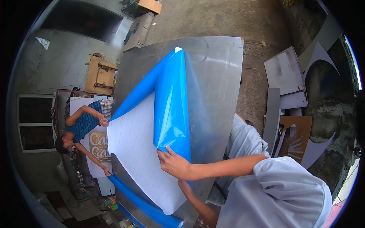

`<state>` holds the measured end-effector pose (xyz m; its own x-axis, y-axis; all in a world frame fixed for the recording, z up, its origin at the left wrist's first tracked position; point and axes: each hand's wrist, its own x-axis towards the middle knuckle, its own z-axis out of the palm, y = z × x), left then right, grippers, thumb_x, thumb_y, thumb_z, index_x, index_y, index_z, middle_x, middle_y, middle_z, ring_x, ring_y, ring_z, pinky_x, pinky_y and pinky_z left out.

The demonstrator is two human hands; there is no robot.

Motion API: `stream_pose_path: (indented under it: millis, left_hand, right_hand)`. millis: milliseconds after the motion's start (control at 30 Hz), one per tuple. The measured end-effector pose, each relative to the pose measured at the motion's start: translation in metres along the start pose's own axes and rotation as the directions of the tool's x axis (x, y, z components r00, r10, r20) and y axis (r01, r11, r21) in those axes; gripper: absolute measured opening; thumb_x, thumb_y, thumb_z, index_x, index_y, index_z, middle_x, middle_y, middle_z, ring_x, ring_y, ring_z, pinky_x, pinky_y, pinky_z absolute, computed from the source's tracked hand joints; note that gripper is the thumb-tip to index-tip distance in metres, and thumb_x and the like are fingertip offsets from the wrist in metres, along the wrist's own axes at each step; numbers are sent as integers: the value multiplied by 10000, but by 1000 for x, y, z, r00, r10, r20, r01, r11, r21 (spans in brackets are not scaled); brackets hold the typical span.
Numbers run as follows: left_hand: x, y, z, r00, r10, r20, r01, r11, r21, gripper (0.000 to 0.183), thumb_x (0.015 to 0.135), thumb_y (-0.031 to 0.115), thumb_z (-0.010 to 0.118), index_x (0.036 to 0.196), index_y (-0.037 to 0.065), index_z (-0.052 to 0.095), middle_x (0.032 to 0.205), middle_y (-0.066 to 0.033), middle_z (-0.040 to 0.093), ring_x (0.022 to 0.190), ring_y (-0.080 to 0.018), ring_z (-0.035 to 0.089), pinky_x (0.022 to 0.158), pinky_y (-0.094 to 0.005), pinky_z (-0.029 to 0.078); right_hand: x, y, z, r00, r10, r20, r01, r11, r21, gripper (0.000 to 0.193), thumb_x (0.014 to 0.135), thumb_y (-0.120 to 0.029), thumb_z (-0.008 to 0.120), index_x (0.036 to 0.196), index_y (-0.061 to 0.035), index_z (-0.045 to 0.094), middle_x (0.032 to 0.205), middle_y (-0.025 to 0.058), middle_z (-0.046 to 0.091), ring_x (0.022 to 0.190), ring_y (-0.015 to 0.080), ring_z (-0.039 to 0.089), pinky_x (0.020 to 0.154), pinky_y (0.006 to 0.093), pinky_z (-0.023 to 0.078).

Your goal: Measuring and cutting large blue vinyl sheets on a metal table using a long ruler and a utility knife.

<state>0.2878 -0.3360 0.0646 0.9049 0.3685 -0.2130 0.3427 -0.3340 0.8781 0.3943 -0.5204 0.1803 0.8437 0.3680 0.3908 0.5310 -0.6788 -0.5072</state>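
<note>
A glossy blue vinyl sheet point(171, 98) with a white paper side point(133, 133) lies partly folded over on a grey metal-topped table point(213, 114). My right hand point(173, 163) grips the edge of the blue fold, where the film is creased. Just below it, my left hand point(184, 187) is by the white side, its fingers hidden behind my right hand and wrist. Across the table, a person in a blue patterned shirt point(86, 121) holds the sheet's far edge with one hand point(102, 121). Their other hand point(107, 171) touches a rolled blue length point(144, 203).
White and brown cut boards point(285, 70) lean by the wall at the right. A wooden piece with metal brackets point(100, 76) stands beyond the table. A white panel with gold lettering point(99, 144) is behind the other person. Concrete floor point(213, 19) borders the table.
</note>
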Motion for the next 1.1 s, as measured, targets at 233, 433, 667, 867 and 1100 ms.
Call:
stream_pose_path:
  millis: [233, 433, 667, 867, 1100]
  left_hand:
    - [-21, 36, 26, 919, 310, 244, -382, 852, 359, 323, 880, 202, 639, 1109, -26, 639, 1097, -208, 657, 1017, -333, 624, 866, -391, 465]
    - [-35, 48, 46, 926, 352, 134, -376, 835, 402, 207, 870, 239, 669, 989, 75, 711, 889, -164, 682, 799, -364, 657, 685, -416, 510]
    - [-53, 41, 23, 923, 315, 220, -381, 829, 410, 188, 877, 275, 652, 975, 139, 738, 882, -96, 704, 779, -320, 673, 686, -384, 531]
    - [-67, 52, -4, 849, 51, 526, -340, 815, 470, 224, 857, 290, 663, 983, 118, 731, 891, -136, 697, 839, -340, 661, 752, -410, 516]
    - [-76, 56, -27, 702, -74, 709, -325, 852, 411, 325, 853, 369, 659, 1014, 93, 717, 877, -176, 684, 835, -376, 641, 737, -428, 492]
  right_hand:
    - [-13, 3, -16, 999, -16, 33, 17, 998, -58, 410, 775, -111, 585, 1115, 118, 592, 1304, 298, 484, 1255, 339, 488, 1088, 504, 335]
    - [-54, 26, -22, 994, 66, 83, -52, 986, -161, 391, 837, -202, 628, 1162, 11, 584, 1310, 222, 507, 1333, 358, 397, 1075, 540, 303]
    - [-119, 49, -72, 931, 109, 349, -53, 985, -167, 292, 791, -298, 698, 839, -14, 652, 844, 119, 619, 939, 293, 588, 794, 433, 488]
    - [-134, 62, -116, 850, 211, 482, -102, 965, -243, 152, 743, -206, 717, 743, -59, 681, 742, 129, 655, 786, 310, 649, 612, 441, 519]
    - [-122, 66, -162, 741, 443, 505, -260, 882, -393, 232, 648, -265, 819, 788, -100, 737, 744, 114, 674, 805, 313, 641, 723, 432, 466]
